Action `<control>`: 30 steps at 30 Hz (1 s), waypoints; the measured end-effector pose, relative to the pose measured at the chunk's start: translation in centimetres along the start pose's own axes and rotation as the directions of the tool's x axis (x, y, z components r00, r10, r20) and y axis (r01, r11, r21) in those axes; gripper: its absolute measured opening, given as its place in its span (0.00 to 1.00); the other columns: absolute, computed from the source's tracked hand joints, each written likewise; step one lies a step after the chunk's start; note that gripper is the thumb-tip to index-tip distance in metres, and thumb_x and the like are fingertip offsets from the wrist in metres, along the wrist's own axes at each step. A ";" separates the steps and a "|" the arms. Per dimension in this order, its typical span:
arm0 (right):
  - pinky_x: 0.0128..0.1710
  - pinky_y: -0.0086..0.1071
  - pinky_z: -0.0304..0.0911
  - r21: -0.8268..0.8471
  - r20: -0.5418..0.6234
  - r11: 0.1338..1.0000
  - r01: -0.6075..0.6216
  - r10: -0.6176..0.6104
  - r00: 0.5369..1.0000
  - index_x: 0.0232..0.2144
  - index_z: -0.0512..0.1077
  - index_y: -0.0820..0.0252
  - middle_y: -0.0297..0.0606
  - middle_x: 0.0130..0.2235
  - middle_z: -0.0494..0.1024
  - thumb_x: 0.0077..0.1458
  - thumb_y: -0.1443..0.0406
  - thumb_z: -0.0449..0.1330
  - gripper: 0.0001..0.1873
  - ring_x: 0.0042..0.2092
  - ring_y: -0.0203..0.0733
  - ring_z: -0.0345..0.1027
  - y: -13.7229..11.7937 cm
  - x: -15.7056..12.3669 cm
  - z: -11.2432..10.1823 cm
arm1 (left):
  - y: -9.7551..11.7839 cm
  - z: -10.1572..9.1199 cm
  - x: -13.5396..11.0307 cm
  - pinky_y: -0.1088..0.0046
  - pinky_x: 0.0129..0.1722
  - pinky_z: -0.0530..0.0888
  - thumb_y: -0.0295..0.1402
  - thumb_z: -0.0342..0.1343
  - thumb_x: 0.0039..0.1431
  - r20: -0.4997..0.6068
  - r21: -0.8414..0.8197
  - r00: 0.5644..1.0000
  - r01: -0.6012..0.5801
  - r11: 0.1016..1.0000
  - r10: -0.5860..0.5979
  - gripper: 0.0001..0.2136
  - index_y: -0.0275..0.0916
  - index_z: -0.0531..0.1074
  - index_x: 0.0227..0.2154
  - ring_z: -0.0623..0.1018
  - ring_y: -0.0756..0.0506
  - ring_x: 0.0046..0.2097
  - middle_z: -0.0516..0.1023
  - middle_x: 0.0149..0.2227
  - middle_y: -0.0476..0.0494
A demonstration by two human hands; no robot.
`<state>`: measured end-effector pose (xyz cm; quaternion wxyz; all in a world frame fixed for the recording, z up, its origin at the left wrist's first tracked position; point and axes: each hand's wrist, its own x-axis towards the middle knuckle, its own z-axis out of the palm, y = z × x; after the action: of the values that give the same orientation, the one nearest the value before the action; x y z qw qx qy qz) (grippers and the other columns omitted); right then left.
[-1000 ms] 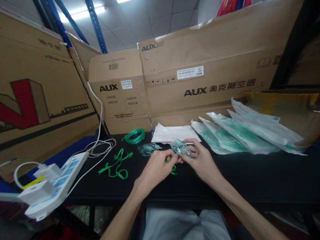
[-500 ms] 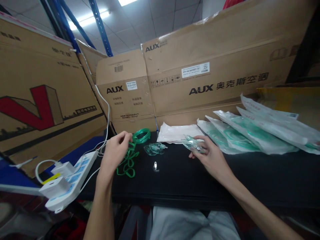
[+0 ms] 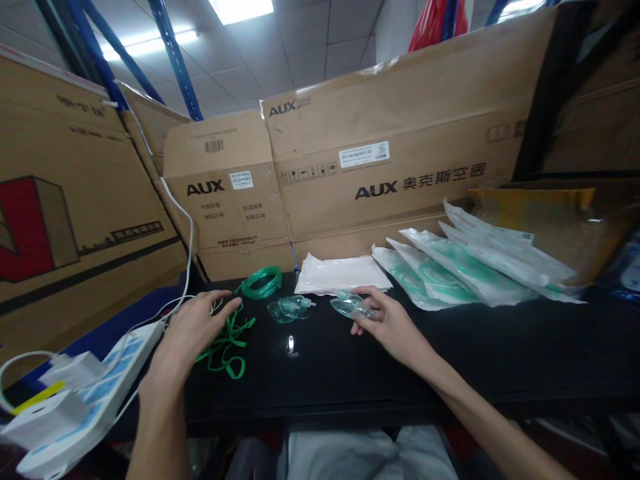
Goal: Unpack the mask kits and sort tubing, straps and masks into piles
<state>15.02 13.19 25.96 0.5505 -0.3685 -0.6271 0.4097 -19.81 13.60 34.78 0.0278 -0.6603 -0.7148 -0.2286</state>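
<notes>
My right hand [image 3: 387,321] holds a clear plastic mask [image 3: 351,305] just above the black table [image 3: 450,360], fingers curled round it. My left hand [image 3: 193,330] reaches to the left, fingers stretched out over a tangle of green straps [image 3: 227,345], touching or just above them. A second clear mask [image 3: 287,309] lies between my hands. A small metal clip [image 3: 291,345] rests on the table in front of it. A coil of green tubing [image 3: 260,282] lies behind the straps.
Sealed bags with green tubing [image 3: 465,270] fan out at the right, a flat white bag [image 3: 340,273] beside them. A white power strip [image 3: 85,407] with plugs and cables sits at the left edge. Large cardboard boxes [image 3: 380,160] wall the back and left.
My left hand left the mask, swung left to the green straps and laid them down. The small metal clip now lies bare on the table. My right hand kept the mask.
</notes>
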 end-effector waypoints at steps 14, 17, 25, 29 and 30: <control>0.53 0.40 0.74 0.017 0.178 0.998 0.055 -0.057 0.982 0.58 0.63 0.51 0.40 0.50 0.77 0.54 0.60 0.70 0.32 0.48 0.44 0.78 -1.4 -1.5 1.2 | 13.0 9.4 -3.2 0.69 0.44 0.75 0.56 0.55 0.61 0.196 -0.928 0.913 0.055 0.368 0.358 0.25 0.36 0.76 0.42 0.79 0.43 0.40 0.81 0.39 0.41; 0.51 0.39 0.74 -0.018 0.085 0.997 0.081 -0.080 0.993 0.55 0.67 0.51 0.41 0.53 0.75 0.58 0.58 0.66 0.24 0.50 0.43 0.76 -1.5 -1.3 1.0 | 12.8 9.2 -3.2 0.69 0.43 0.74 0.56 0.59 0.59 0.278 -0.941 0.885 0.174 0.291 0.372 0.26 0.35 0.76 0.43 0.78 0.44 0.39 0.80 0.38 0.41; 0.52 0.37 0.73 0.123 0.148 0.991 0.055 -0.073 0.986 0.49 0.76 0.53 0.40 0.54 0.74 0.53 0.58 0.70 0.20 0.53 0.46 0.75 -1.8 -0.8 0.8 | 12.6 9.2 -3.2 0.65 0.49 0.71 0.54 0.61 0.59 0.398 -0.907 0.793 0.265 0.326 0.461 0.26 0.33 0.81 0.42 0.79 0.41 0.44 0.83 0.39 0.39; 0.47 0.35 0.74 0.073 -0.063 0.997 -0.006 0.011 0.998 0.47 0.76 0.57 0.42 0.51 0.77 0.49 0.54 0.72 0.25 0.45 0.44 0.78 -1.4 -0.4 0.6 | 12.8 8.6 -3.4 0.62 0.58 0.70 0.50 0.60 0.62 0.372 -0.920 0.796 0.249 0.301 0.478 0.22 0.35 0.82 0.44 0.77 0.38 0.54 0.83 0.47 0.37; 0.46 0.35 0.75 0.045 -0.104 0.999 -0.024 0.028 0.994 0.48 0.76 0.58 0.44 0.51 0.77 0.49 0.53 0.71 0.27 0.44 0.44 0.78 -1.2 -0.2 0.5 | 12.9 8.4 -3.4 0.62 0.59 0.69 0.48 0.62 0.61 0.357 -0.927 0.803 0.239 0.290 0.477 0.20 0.35 0.82 0.44 0.76 0.38 0.56 0.82 0.49 0.37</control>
<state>14.58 12.44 26.98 0.5850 -0.3854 -0.5836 0.4106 -4.83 13.78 29.81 -0.5676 -0.6340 -0.3523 -0.3896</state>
